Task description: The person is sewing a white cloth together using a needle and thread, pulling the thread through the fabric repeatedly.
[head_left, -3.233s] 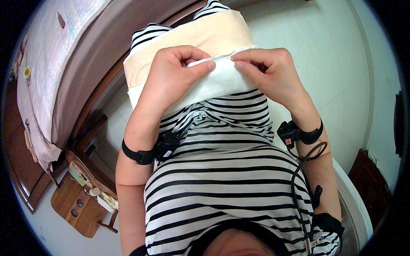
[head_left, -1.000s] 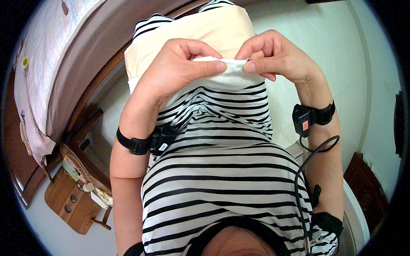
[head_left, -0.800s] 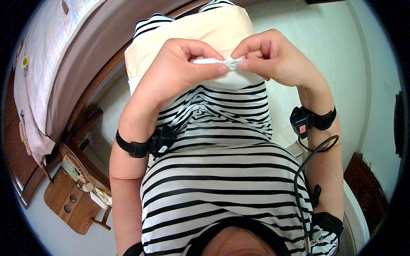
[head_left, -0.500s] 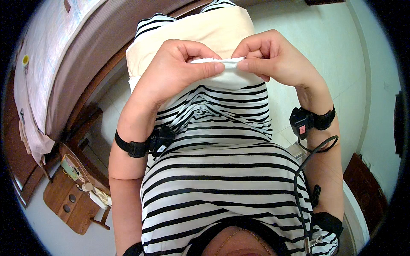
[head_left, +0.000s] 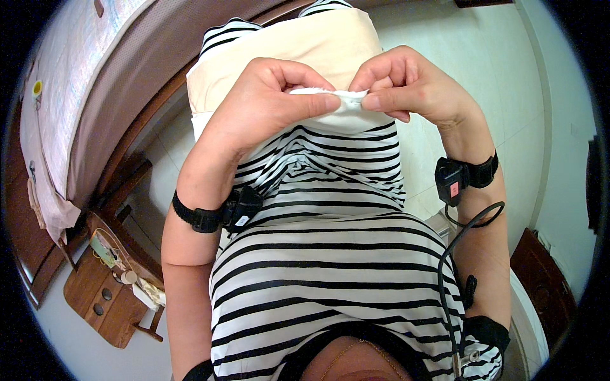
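Across my lap lies a cream cloth (head_left: 298, 47) with a white fabric edge (head_left: 351, 114) turned toward me. My left hand (head_left: 273, 95) pinches the rolled white edge between thumb and fingers. Just right of it, my right hand (head_left: 410, 86) grips the same edge, thumb below and curled fingers above. A short stretch of folded white fabric shows between the two thumbs. Whether a needle or thread sits in the right fingers is too small to make out. The cloth rests over a black-and-white striped garment (head_left: 318, 184).
A bed with a pale sheet (head_left: 76, 76) curves along the left, with a yellow roll (head_left: 37, 89) on it. At lower left, a wooden stool (head_left: 105, 305) stands near a round hoop holding patterned fabric (head_left: 109, 249). A black cable (head_left: 467, 225) runs along my right arm.
Both hands have shifted slightly to the right along with the pinched edge. The right thumb has tilted a little and the white fold between the thumbs has opened somewhat.
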### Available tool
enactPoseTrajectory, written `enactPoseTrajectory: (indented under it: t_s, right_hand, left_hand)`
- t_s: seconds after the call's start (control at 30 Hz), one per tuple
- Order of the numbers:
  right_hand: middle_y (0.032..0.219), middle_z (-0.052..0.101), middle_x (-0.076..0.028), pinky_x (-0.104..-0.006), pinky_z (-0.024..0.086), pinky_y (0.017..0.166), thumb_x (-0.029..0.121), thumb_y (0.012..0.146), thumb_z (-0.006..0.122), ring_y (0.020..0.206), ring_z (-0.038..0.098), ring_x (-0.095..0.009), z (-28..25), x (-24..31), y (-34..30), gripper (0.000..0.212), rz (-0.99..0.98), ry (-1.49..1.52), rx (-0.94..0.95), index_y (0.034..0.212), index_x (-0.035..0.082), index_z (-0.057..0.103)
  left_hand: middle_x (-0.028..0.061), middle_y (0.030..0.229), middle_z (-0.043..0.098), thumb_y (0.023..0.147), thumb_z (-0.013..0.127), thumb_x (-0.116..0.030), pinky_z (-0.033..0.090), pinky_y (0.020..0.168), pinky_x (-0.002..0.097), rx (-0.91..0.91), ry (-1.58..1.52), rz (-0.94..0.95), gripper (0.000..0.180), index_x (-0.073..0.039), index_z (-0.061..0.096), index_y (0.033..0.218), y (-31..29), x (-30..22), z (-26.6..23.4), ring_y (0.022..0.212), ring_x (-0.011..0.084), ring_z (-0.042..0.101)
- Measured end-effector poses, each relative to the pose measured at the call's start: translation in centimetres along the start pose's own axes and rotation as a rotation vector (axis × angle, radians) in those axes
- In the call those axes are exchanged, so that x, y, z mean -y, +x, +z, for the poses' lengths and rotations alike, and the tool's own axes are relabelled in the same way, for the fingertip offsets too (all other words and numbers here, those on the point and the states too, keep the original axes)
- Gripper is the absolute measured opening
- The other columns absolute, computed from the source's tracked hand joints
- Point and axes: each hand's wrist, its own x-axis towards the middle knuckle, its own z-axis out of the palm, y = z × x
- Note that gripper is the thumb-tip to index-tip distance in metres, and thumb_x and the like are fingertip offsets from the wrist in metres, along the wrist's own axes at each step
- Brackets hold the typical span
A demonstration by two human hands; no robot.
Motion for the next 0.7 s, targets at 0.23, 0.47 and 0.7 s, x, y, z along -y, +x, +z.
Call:
enactPoseTrajectory:
  t_s: [0.23,0.47,0.7]
  right_hand:
    - [0.057,0.053,0.006,-0.0173,0.028,0.041,0.007,0.085,0.066,0.046,0.041,0.0,0.6,0.2,0.0,0.012,0.008,-0.148,-0.104,0.094,0.001,0.068]
    - [0.059,0.052,0.007,-0.0171,0.028,0.041,0.004,0.087,0.063,0.047,0.04,0.0,2.4,0.7,0.6,0.009,-0.004,-0.264,-0.186,0.092,0.001,0.068]
    - [0.059,0.055,0.006,-0.0161,0.029,0.04,0.006,0.085,0.064,0.045,0.041,0.0,1.1,0.5,0.4,0.01,0.014,-0.122,-0.079,0.093,0.0,0.069]
  left_hand:
    - [0.001,0.078,0.067,0.079,0.076,-0.007,0.047,0.064,0.019,-0.047,0.053,0.061,0.012,0.0,0.071,0.086,-0.3,-0.3,0.0,0.07,0.0061,0.059]
    - [0.0004,0.077,0.067,0.078,0.076,-0.008,0.046,0.063,0.0187,-0.045,0.105,0.071,0.011,0.0,0.071,0.085,-0.7,-0.5,0.2,0.069,0.0052,0.058]
    - [0.0005,0.077,0.067,0.079,0.075,-0.008,0.047,0.064,0.0191,-0.026,-0.008,0.033,0.013,0.0,0.071,0.088,-0.7,0.1,-0.5,0.069,0.0056,0.059]
